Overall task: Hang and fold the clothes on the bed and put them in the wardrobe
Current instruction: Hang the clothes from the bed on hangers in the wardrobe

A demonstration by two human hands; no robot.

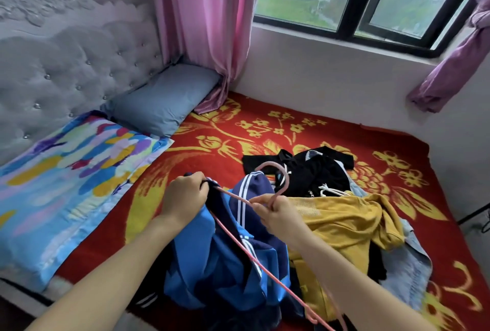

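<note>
On the red bed cover in front of me, a pile of clothes. I hold the top one, a track jacket: bright blue panels, navy parts, three white stripes along the sleeve, bunched and crumpled. My left hand grips a navy edge of it, fingers curled tight round the cloth. My right hand pinches a thin pink hanger at the neck just under the hook, thumb against fingers. One hanger arm runs to the left hand, the other slants down across the jacket. Beside the jacket, a yellow top, black clothes behind, pale denim underneath.
</note>
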